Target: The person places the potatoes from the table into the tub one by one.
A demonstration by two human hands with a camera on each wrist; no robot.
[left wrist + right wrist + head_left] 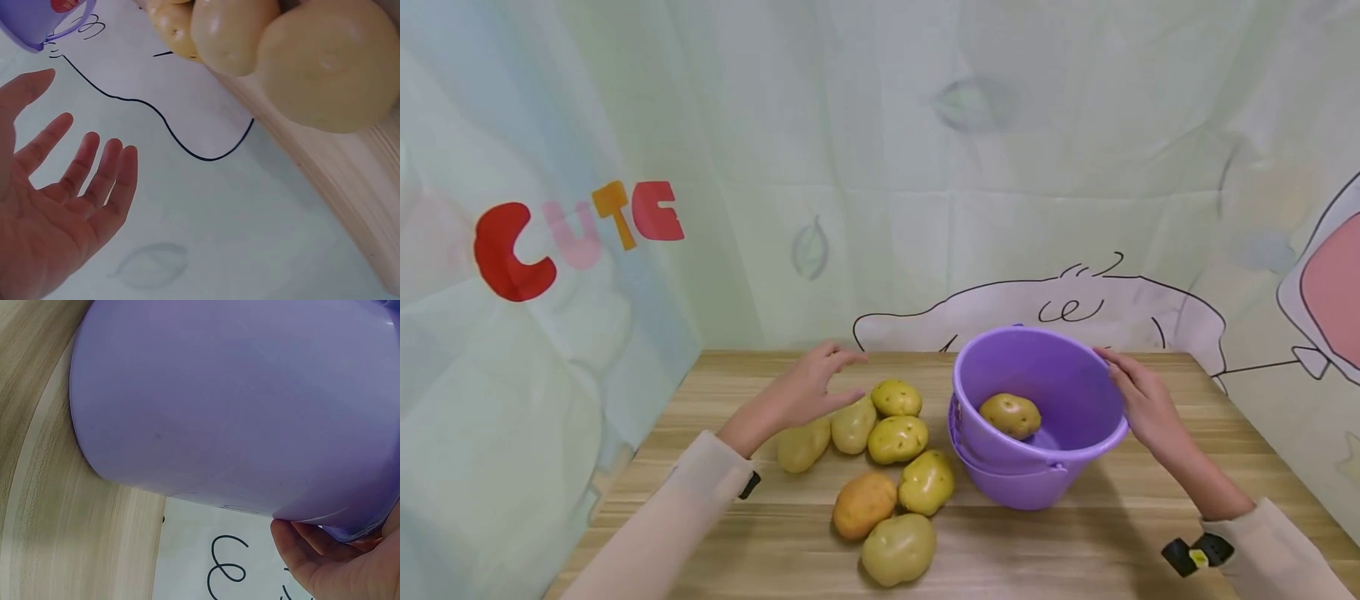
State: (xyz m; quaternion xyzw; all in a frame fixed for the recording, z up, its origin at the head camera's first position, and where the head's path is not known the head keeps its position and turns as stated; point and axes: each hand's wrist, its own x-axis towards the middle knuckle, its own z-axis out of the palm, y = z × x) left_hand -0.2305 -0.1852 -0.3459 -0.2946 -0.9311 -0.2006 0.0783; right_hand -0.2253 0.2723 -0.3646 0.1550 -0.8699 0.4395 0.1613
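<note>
A purple bucket (1022, 475) stands on the table, with one potato (1011, 416) inside. My right hand (1150, 408) holds the bucket's right rim; in the right wrist view its fingers (300, 544) lie against the outer wall below the rim, and the thumb is hard to make out. To the left of the bucket lie several yellow potatoes (898, 440) and a more orange one (865, 505). My left hand (808, 387) hovers over the back left of this group with fingers spread and holds nothing; its bare palm (56, 231) shows in the left wrist view.
The wood-grain table (737, 533) ends at the back against a pale printed curtain (887, 208). Another curtain side with red and orange letters hangs at the left. The bucket's handle (78, 28) hangs down along its side.
</note>
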